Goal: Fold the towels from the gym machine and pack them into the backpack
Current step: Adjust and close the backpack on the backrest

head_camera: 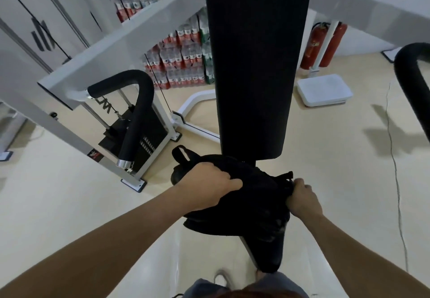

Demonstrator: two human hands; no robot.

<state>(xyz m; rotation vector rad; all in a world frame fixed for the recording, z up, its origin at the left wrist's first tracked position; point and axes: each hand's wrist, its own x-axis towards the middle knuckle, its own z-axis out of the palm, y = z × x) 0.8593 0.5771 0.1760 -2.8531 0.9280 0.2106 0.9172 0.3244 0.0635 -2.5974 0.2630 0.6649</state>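
The black backpack [246, 202] sat on the machine's bench [270, 258], just near of the upright pad [256, 65]. The left hand [209, 188] clutched its top fabric with curled fingers [232, 184], probably steadying it. The right hand [302, 201] pinched the right edge, perhaps a zipper.

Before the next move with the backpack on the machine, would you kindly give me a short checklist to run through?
1. The left hand grips the top of the backpack: ok.
2. The right hand pinches the bag's right edge: ok.
3. The backpack lies on the seat, below the back pad: ok.
4. The bag's opening is unzipped and accessible: cannot tell, since the black fabric hides it.
5. There are towels in view, ready to fold: not ok, none visible.
6. The towels are already packed inside: cannot tell.
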